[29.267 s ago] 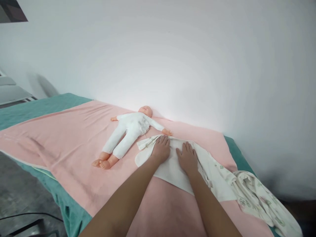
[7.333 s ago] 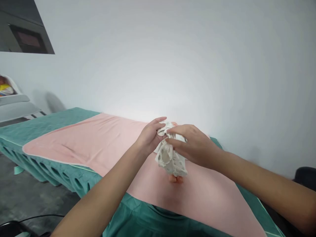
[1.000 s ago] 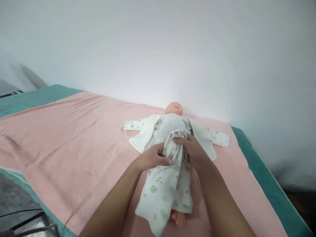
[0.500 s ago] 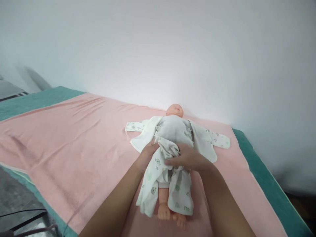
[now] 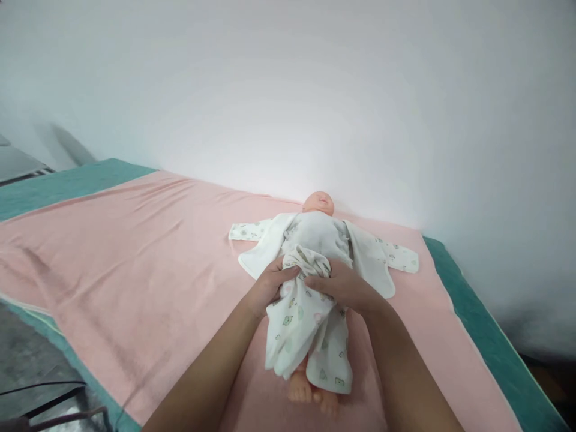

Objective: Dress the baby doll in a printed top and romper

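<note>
Cloth (image 5: 299, 321) has slid over the doll's (image 5: 317, 233) shin (feet (image 5: 300, 387) bare); left hand (image 5: 270, 286) and right hand (image 5: 345, 285) grip it.

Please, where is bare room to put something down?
Widest patch: pink blanket between open jacket and green sheet, on the left. Narrower: the strip right of the jacket. Crowded: over the doll, where left hand and right hand hold printed trousers.

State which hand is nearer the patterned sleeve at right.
Right. The right hand grips bunched cloth, left of the sleeve; the left hand is farther left, on the cloth's other side.
</note>
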